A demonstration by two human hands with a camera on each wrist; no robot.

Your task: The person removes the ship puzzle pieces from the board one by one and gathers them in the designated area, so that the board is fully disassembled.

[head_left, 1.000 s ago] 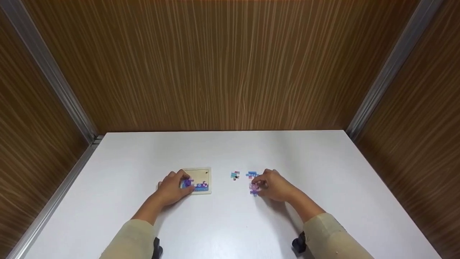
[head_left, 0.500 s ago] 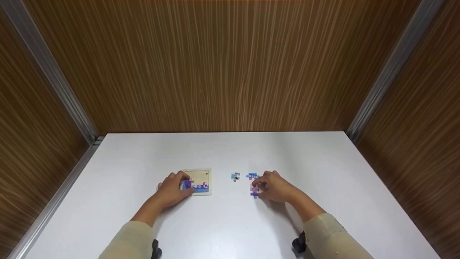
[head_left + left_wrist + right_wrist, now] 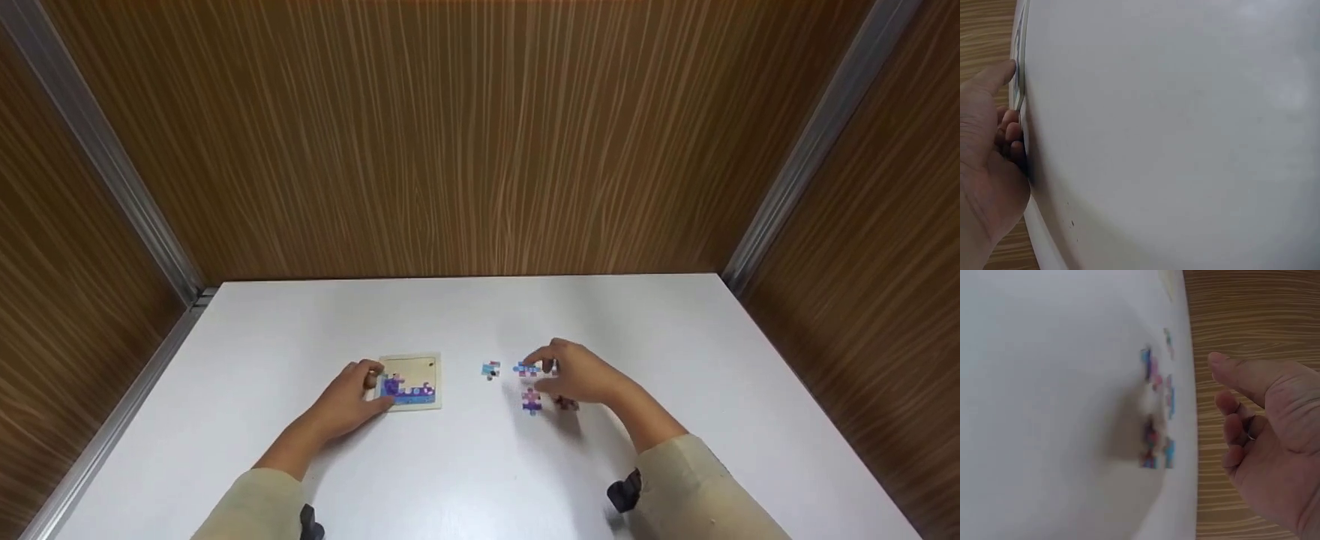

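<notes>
My left hand point(image 3: 345, 401) holds the left side of a small wooden jigsaw tray point(image 3: 438, 381), thumb at the lower left corner and curled fingers along the edge. Purple and blue pieces point(image 3: 414, 396) fill the tray's bottom row and part of its left side; bare wood shows above. In the left wrist view the thumb lies on the tray's edge. My right hand point(image 3: 577, 375) hovers over loose jigsaw pieces, fingers loosely bent, holding nothing. Below its thumb lies a pink-and-purple piece point(image 3: 532, 401); a blue piece point(image 3: 527, 369) sits by the index fingertip. A dark piece point(image 3: 1150, 439) is partly hidden in the head view.
Another loose piece, light blue and multicoloured point(image 3: 490, 370), lies between the tray and the right-hand pieces. The white table point(image 3: 480, 465) is bounded by a wood-grain back wall point(image 3: 465, 150) and side walls.
My right hand has lifted off the pink-and-purple piece and moved slightly away and up, its thumb and fingers spread wider. My left hand has slid a little leftward, uncovering more of the tray.
</notes>
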